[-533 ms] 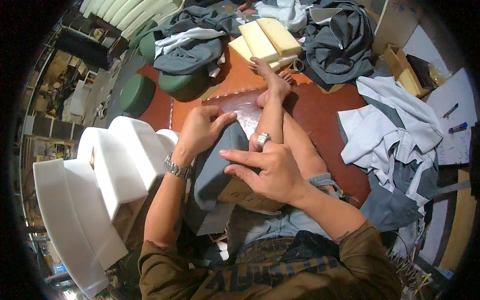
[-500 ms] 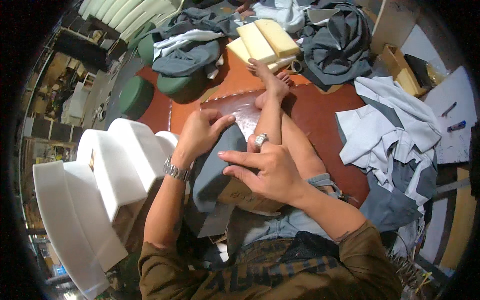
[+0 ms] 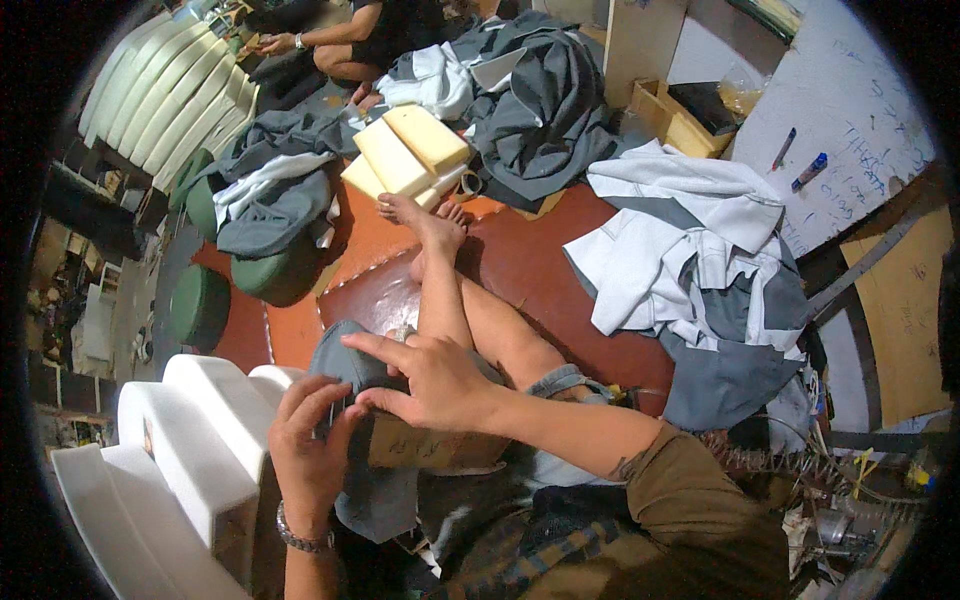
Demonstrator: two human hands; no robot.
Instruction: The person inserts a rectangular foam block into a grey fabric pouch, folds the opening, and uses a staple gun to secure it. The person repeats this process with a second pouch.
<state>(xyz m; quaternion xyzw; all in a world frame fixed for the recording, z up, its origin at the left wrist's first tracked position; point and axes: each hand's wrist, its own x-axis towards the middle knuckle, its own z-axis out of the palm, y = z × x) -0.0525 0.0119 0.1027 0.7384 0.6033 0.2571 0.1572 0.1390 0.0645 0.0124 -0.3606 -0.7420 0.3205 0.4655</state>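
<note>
Red-brown flooring (image 3: 560, 270) spreads under the seated person, crowded at every edge by cloth and foam. Over the lap, the left hand (image 3: 310, 450) curls its fingers around the near edge of a grey cloth piece (image 3: 375, 490), thumb and fingers closed on the fabric. The right hand (image 3: 430, 380) lies across the top of the same piece, fingers spread flat and half open, index finger stretched toward the left; whether it pinches the fabric cannot be told. The cloth drapes from the knee down past a brown cardboard piece (image 3: 435, 450) that sits just beneath the right wrist. A metal watch (image 3: 300, 540) circles the left wrist.

Beyond the hands, the person's bare leg (image 3: 450, 290) runs forward along the floor, foot pointing at a stack of yellow foam blocks (image 3: 410, 150). To the left, white foam forms (image 3: 190, 450) stand tight against the left forearm, leaving little room on that side. Green round cushions (image 3: 200, 305) rest farther left, near a grey cloth heap (image 3: 270, 200). To the right, a pile of white and grey garments (image 3: 690, 250) covers the floor's edge, well apart from the hands. A bare strip of floor lies open between leg and garments. At the top, another person (image 3: 340, 40) sits beside a dark grey mound (image 3: 550, 100).
</note>
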